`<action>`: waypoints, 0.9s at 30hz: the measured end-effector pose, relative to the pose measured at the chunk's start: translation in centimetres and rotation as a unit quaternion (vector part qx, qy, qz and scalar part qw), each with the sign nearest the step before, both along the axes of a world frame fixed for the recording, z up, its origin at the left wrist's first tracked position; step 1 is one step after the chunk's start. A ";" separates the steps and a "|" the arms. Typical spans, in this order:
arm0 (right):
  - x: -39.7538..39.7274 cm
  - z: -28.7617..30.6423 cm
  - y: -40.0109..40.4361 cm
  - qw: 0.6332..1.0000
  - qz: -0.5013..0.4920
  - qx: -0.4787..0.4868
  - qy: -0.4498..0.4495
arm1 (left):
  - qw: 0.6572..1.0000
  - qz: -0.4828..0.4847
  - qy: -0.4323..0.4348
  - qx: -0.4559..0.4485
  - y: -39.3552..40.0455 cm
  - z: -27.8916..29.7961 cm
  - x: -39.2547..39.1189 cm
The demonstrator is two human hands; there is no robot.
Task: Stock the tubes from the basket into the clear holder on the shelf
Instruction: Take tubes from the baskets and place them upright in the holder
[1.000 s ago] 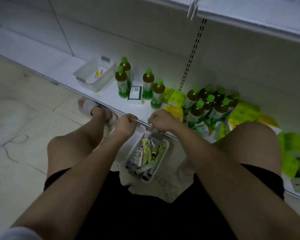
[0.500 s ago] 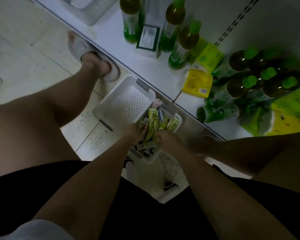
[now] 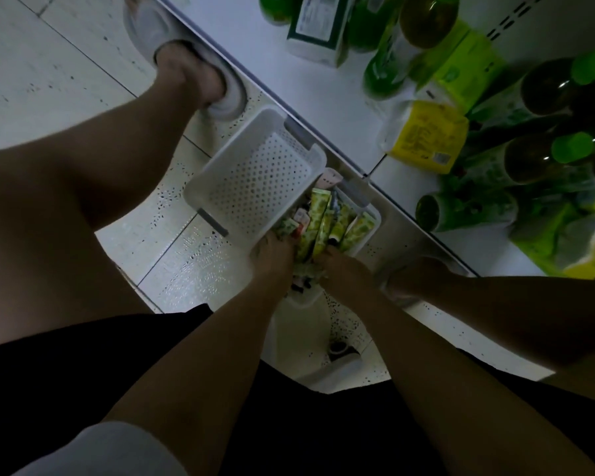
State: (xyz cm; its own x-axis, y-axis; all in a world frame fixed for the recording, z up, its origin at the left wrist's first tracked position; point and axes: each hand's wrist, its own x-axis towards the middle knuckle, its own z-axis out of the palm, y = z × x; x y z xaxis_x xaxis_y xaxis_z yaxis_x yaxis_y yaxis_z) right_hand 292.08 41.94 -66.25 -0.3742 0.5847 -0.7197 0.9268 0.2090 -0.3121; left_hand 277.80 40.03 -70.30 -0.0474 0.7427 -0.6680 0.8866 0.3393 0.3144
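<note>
Tubes [image 3: 323, 225] fill the right basket [image 3: 370, 235] on the floor, beside a bare perforated basket [image 3: 255, 173]. Left hand [image 3: 275, 252] and right hand [image 3: 337, 266] reach among them; whether either grips one cannot be told.

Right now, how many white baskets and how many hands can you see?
White baskets: 2, the empty basket and the basket of tubes.
Hands: 2, the left hand and the right hand.
Total: 4

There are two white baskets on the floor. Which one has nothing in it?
The perforated basket nearer the sandalled foot: its holed bottom is bare. The other basket, where both hands reach, is packed with green tubes.
</note>
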 end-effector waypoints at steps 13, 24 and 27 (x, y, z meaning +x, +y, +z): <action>0.8 1.1 0.7 0.948 -0.279 0.017 0.153 | 0.999 0.011 0.050 -0.015 0.8 0.1 -0.1; -0.3 4.8 3.3 0.886 -0.376 0.020 0.271 | 0.976 0.158 -0.129 0.076 3.3 4.5 -0.9; -0.3 6.3 3.7 0.874 -0.387 0.039 0.290 | 0.952 0.188 -0.205 0.128 4.3 7.3 -1.6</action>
